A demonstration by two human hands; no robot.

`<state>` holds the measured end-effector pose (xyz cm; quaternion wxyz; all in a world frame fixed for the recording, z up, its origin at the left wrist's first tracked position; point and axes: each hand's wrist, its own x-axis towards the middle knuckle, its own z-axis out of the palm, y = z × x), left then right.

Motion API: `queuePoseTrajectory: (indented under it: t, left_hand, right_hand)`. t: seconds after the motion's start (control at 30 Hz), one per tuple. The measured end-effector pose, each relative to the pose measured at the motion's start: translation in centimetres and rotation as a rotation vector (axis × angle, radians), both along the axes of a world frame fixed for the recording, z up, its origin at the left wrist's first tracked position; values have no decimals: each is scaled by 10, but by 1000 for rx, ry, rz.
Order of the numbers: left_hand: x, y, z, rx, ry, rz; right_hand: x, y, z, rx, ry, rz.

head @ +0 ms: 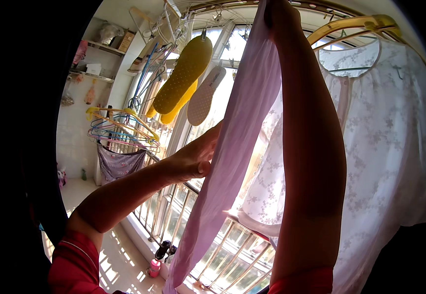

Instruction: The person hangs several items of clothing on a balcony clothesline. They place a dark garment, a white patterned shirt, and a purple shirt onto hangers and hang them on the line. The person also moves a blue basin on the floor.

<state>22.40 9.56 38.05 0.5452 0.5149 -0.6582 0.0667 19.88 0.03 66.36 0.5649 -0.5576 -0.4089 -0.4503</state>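
A long, thin lilac cloth [231, 136] hangs in folds down the middle of the view. My right hand [282, 18], raised to the top edge, is closed around the cloth's upper part; its fingers are in shadow. My left hand [192, 161] reaches up to the left edge of the cloth at mid-height. Its thumb shows on the near side, while the fingers pass behind the fabric, so its grip is hidden. Just right of my right forearm, a sheer white blouse with a flower pattern [371, 121] hangs on a yellow hanger [345, 27].
Yellow insoles [185, 75] and a pale insole [207, 95] dangle from a clip rack. Several coloured hangers [124, 126] hang left, above a grey patterned cloth [119, 161]. A metal railing [231, 246] runs along the window. A pink bottle [155, 268] stands on the floor.
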Motion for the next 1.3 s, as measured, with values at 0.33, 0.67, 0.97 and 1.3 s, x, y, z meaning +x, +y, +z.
queuePoseTrajectory:
  t: [0.33,0.67,0.97,1.3]
  left_hand:
    - [1,3,19,-291,141,236]
    - [-11,18,17,-412,461,299]
    - [-19,38,12,-337,496,212]
    - [-21,67,6,-319,521,333]
  right_hand:
    - [20,0,45,-54,16,-67]
    - [25,8,37,26,0,-71]
    - [41,-3,37,191,56,98]
    - [13,-7,-43,63,-481,-109]
